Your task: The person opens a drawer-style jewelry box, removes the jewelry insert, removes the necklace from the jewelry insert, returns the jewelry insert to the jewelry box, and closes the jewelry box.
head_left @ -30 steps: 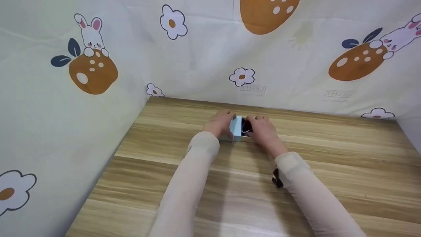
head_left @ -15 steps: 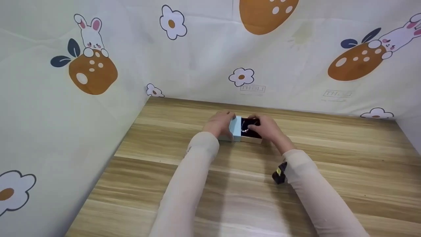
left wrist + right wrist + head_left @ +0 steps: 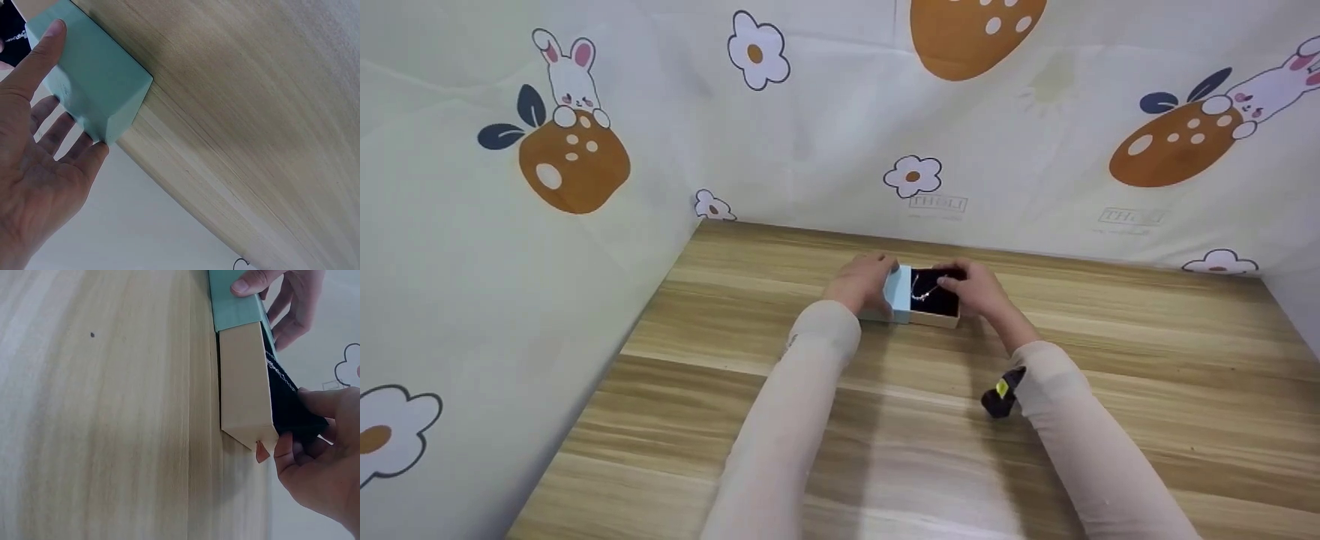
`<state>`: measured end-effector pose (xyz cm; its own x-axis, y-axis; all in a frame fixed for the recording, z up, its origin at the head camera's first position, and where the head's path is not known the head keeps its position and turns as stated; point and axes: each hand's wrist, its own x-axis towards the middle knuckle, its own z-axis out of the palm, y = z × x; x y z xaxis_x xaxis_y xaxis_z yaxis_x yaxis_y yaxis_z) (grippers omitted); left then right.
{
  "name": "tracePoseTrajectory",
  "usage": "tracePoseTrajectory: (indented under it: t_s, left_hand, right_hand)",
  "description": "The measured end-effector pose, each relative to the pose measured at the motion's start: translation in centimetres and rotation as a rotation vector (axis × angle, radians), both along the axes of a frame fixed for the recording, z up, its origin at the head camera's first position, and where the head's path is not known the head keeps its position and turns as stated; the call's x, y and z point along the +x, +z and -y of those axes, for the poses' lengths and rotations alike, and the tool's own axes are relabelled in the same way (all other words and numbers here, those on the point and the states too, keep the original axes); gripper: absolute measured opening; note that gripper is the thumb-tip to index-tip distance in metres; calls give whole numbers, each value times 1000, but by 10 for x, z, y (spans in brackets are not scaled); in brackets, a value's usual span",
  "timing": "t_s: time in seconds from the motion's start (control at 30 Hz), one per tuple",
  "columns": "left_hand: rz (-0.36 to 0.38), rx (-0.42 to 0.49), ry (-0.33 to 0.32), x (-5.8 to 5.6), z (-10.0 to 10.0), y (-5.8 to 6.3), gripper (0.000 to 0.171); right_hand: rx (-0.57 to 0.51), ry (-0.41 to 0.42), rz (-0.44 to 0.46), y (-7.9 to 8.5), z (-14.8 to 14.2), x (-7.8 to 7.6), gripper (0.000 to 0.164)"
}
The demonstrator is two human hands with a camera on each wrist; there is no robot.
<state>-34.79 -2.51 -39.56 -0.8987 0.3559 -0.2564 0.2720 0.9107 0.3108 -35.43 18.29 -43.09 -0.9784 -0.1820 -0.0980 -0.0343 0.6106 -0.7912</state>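
A jewelry box lies near the back of the table, its drawer [image 3: 934, 319] pulled well out of the pale blue-green sleeve [image 3: 898, 294]. My left hand [image 3: 861, 283] grips the sleeve, thumb on one face and fingers along the opposite side. On the drawer's black lining [image 3: 286, 404] rests a thin silvery chain [image 3: 920, 294], its right end reaching my right thumb. My right hand [image 3: 976, 288] holds the drawer's outer end, with the thumb [image 3: 318, 400] over the black lining and the other fingers curled at the end. A small ribbon tab [image 3: 262, 452] hangs from that end face.
The wood-grain table [image 3: 810, 450] extends toward me and to the right. Behind and to the left rises a patterned sheet [image 3: 825, 112] with rabbits and flowers. A black device [image 3: 1002, 393] sits at my right wrist.
My right hand has moved right along the drawer to its outer end, uncovering the black lining and the chain. The left hand and sleeve stay in place.
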Motion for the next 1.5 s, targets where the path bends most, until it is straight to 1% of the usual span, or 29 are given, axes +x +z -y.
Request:
tracePoseTrajectory:
  t_s: [0.17, 0.27, 0.37, 0.57, 0.63, 0.73, 0.83, 0.93, 1.0, 1.1, 1.2, 1.4, 1.5]
  left_hand:
    - [-3, 2, 14, 1, -1, 0, 79]
    - [-1, -2, 19, 0, -1, -1, 80]
    - [-3, -18, 8, -1, -1, -1, 80]
    - [2, -20, -5, -1, 0, -1, 81]
    - [4, -12, -3, 0, 0, 0, 82]
    - [3, -5, -4, 1, 0, 1, 82]
    - [2, -6, 2, 1, 0, 1, 82]
    - [3, -4, 11, 1, 0, 0, 81]
    - [3, 1, 20, 2, 1, 0, 81]
    - [1, 11, 30, 3, 0, 0, 80]
    - [-1, 17, 24, 3, 1, -1, 80]
    - [-12, 37, -4, 2, 4, -5, 80]
    - [-21, 48, -10, 0, 5, -9, 79]
  right_hand:
    - [-76, -27, 33, 0, -2, 0, 37]
    - [-144, -47, 67, 0, -2, 1, 38]
    - [-240, -73, 107, 0, -3, 1, 40]
    - [-515, -107, 197, -2, -5, 1, 43]
    - [-578, -106, 219, -2, -7, 0, 44]
    - [-625, -110, 252, -1, -9, 0, 42]
    - [-679, -117, 301, 0, -12, 0, 36]
    - [-743, -142, 348, 0, -15, 1, 30]
    - [-772, -156, 364, 0, -16, 2, 29]
    - [-777, -180, 353, 1, -18, 4, 32]
    - [-763, -188, 312, 2, -16, 7, 36]
    - [-694, -186, 160, 6, -11, 12, 39]
    - [-638, -215, 90, 8, -8, 14, 37]
